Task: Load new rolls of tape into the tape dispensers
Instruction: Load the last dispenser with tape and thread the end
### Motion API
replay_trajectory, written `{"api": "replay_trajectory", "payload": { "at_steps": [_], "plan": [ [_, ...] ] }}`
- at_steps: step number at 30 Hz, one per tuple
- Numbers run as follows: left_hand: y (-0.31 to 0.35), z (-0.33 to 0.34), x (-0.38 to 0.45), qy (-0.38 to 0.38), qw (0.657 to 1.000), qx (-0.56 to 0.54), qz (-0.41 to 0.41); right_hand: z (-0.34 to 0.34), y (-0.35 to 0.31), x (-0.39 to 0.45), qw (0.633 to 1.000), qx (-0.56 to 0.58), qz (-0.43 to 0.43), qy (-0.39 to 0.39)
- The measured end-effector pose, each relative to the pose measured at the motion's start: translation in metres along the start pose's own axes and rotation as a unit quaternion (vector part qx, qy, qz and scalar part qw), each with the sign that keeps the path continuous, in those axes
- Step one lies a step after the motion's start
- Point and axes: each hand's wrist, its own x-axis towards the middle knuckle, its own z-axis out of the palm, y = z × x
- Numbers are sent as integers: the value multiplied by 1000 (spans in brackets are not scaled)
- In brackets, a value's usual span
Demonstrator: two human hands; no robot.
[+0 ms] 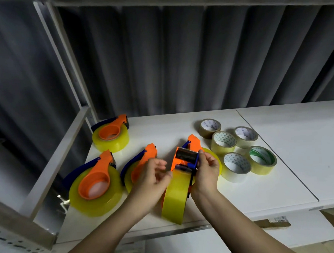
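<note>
Our right hand (206,168) grips the stiff dispenser (185,160) frame while our left hand (154,172) pinches the sticky, flimsy tape end (178,174).

- Dim overall; the grey curtain (178,59) at twelve o'clock lies in heavy shadow.
- The white shelf (278,159) is the brightest area, lit evenly, with soft shadows.
- Motion blur smears the left hand (155,174).
- Wide-angle distortion bends the frame posts toward nine o'clock.
- Corners look soft and noisy.
</note>
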Motion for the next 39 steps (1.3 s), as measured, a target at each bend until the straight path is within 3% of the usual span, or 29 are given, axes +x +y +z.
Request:
{"api": "replay_trajectory", "payload": {
  "at_steps": [2,4,8,13,16,21,28,31,35,39],
  "plan": [
    [0,-2,-14,-104,991,61,-50,-1,2,1,1000,-7,13,-18],
    [5,0,-20,-171,979,5,-110,-2,2,1,998,-14,40,-40],
    [6,2,-19,-135,976,-78,-153,-7,-9,1,991,-43,72,-103],
    [4,7,-28,-141,955,-197,-171,-21,-13,4,967,-95,118,-205],
    [5,11,-32,-111,948,-244,-173,-25,-16,-1,960,-130,96,-230],
    [13,7,-27,-70,934,-291,-194,-23,-31,-1,951,-199,-13,-236],
    [37,-9,-10,-70,935,-293,-188,-2,-60,4,936,-217,36,-277],
    [44,-11,-1,-72,938,-287,-178,5,-63,8,937,-201,37,-283],
    [53,-9,13,-71,935,-293,-186,15,-69,8,925,-79,139,-344],
    [68,-23,28,-151,925,-301,-178,31,-76,16,919,-51,181,-345]
  ]
}}
